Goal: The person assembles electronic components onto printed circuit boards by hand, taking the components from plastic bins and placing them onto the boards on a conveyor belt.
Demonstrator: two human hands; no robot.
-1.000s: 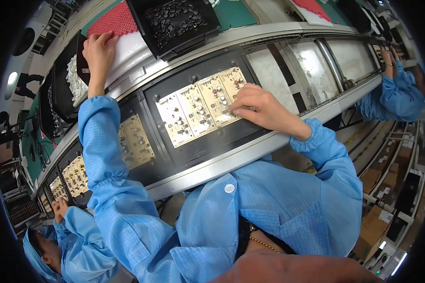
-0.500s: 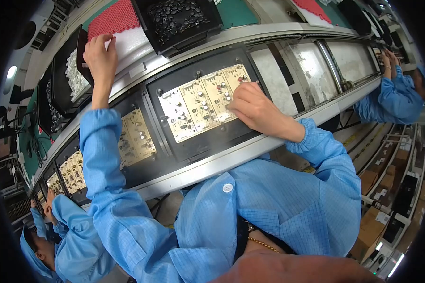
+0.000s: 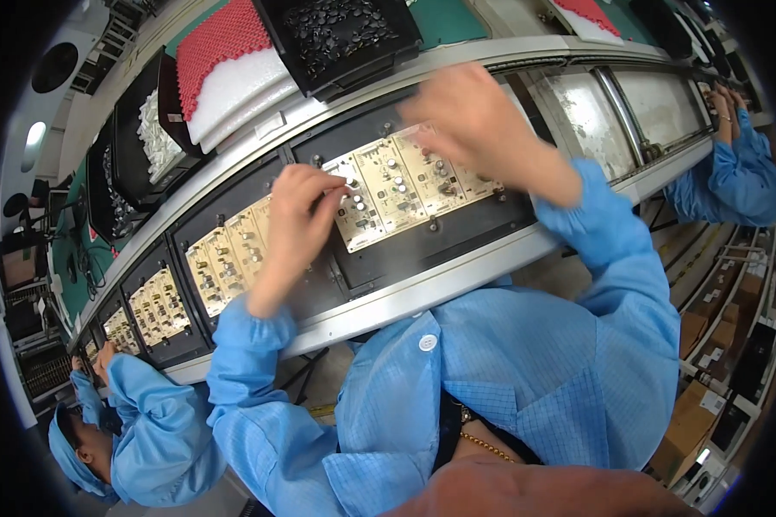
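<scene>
Near rail: silver conveyor rail (image 3: 379, 308), between torso and black carrier (image 3: 405, 257).
Board panel (image 3: 408, 191): lies flat in black carrier, set in from its near edge; upright components on it.
Panel long axis: left-right along conveyor, right end tipped slightly away; strip seams run across it.
Left hand (image 3: 295, 215): reaches over carrier's left edge; fingertips at panel's far left corner, beside an upright component.
Left grip: thumb and forefinger close together; can't tell if a part is pinched or touched.
Panel from left grip: mostly to the right, extending nearer too.
Right hand (image 3: 467, 112): blurred, over carrier's far edge toward far right corner, hiding some of panel.
Right grip: can't tell, blur.
Nearer hand: looks like left; right's height unclear.
Past far rail: black bin (image 3: 362, 71) of small dark parts; red sheet (image 3: 220, 56) on white foam (image 3: 237, 99) to its left.
</scene>
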